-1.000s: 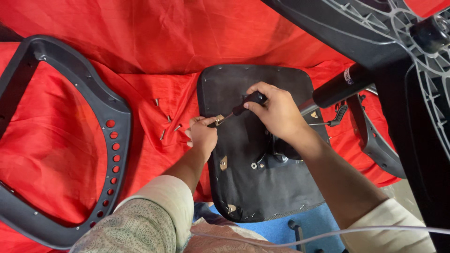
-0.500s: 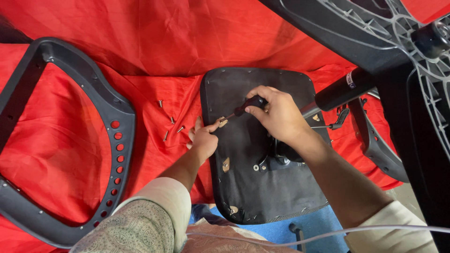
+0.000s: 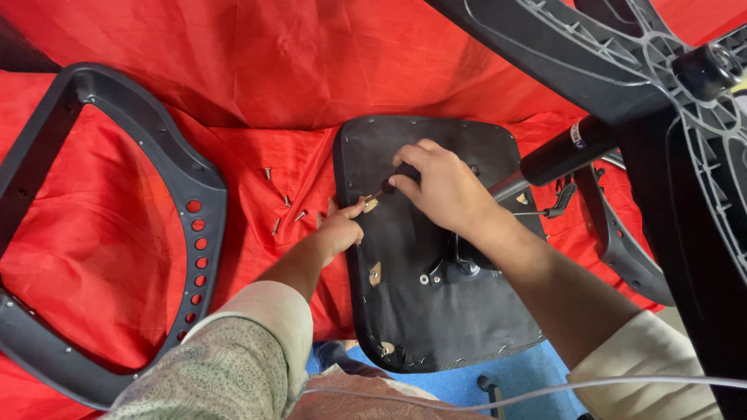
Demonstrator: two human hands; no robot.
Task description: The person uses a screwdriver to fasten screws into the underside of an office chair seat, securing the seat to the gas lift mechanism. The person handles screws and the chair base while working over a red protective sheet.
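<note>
An upturned black chair seat [image 3: 420, 311] lies on red cloth [image 3: 257, 70]. My right hand [image 3: 440, 183] grips a screwdriver [image 3: 389, 185] whose tip meets the seat's left edge near a tan patch. My left hand [image 3: 342, 225] rests at that same edge, fingers pinching by the screwdriver tip. Several loose screws [image 3: 284, 202] lie on the cloth just left of the seat. The seat's black mechanism [image 3: 459, 264] is partly hidden under my right forearm.
A dark grey chair back frame [image 3: 187, 202] with holes lies at the left. The black star base [image 3: 622, 70] and gas cylinder [image 3: 556, 155] loom at the upper right. An armrest piece [image 3: 622, 241] lies at the right. Blue floor [image 3: 529, 373] shows below.
The view has shifted a little, so the seat sits slightly more to the right. Both hands stay at the seat's left edge with the screwdriver in place.
</note>
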